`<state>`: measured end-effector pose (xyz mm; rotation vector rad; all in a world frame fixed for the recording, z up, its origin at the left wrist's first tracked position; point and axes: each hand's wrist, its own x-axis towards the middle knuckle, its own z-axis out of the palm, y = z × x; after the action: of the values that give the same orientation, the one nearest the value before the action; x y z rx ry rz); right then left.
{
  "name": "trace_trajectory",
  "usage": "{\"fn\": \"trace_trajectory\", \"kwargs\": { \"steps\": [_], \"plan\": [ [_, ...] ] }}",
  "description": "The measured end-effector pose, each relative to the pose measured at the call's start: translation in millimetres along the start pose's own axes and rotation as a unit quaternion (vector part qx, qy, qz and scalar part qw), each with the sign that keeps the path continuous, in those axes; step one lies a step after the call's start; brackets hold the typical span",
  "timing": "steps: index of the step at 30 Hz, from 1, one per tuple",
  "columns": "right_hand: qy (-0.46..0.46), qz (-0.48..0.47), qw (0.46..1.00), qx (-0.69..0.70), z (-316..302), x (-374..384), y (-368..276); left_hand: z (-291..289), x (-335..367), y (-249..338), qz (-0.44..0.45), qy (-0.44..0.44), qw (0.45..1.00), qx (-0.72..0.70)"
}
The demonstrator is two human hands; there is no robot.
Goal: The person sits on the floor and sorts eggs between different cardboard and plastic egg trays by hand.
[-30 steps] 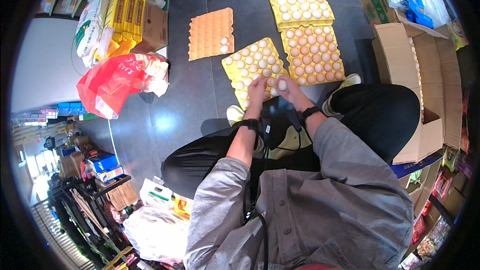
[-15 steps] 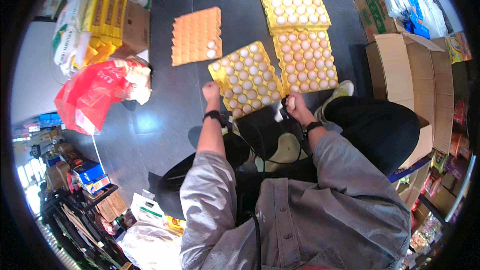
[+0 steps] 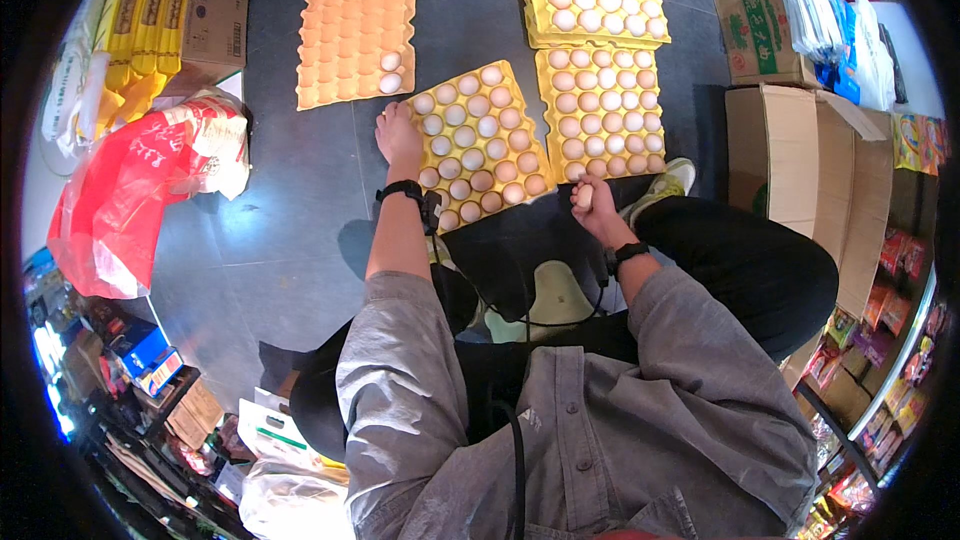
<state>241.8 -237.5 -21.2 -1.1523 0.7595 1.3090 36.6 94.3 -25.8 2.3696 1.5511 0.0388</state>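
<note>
My left hand is at the upper left corner of the middle yellow egg tray, its fingers curled and pointing away from me. Whatever they hold, if anything, is hidden. Close to the tray's lower right side, my right hand is closed around a pale egg. Rows of light brown and whitish eggs fill most of the middle tray. Beyond my left hand lies an orange tray with a few eggs at its right edge and many bare cups.
On the right are a full yellow tray, a stacked yellow tray and an open cardboard box. A red bag and yellow packages stand left. My shoe is beside the right tray.
My left hand has moved forward to the middle tray's upper left corner. The right hand remains near the trays, with the egg in it now showing plainly. The view has shifted slightly.
</note>
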Motion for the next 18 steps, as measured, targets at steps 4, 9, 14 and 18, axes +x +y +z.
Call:
{"fn": "trace_trajectory", "kwargs": {
  "steps": [4, 9, 14, 18],
  "plan": [
    [0.003, -0.005, 1.0, 0.009, 4.7, 4.3, -8.7, -4.1, 15.9, -6.5, 0.019, -0.042, 0.998, 0.04],
    [-0.015, -0.018, 1.0, 0.021, 11.4, 1.7, -17.0, 2.5, 24.7, -34.8, 0.043, -0.017, 0.998, -0.035],
    [-0.004, -0.018, 0.999, 0.032, 18.0, -7.7, -19.6, 9.9, 26.1, -31.3, 0.049, 0.012, 0.995, -0.08],
    [-0.022, -0.007, 0.999, 0.029, 15.8, -7.0, -18.6, 21.3, 25.7, -40.5, 0.053, 0.051, 0.992, -0.104]
  ]
}}
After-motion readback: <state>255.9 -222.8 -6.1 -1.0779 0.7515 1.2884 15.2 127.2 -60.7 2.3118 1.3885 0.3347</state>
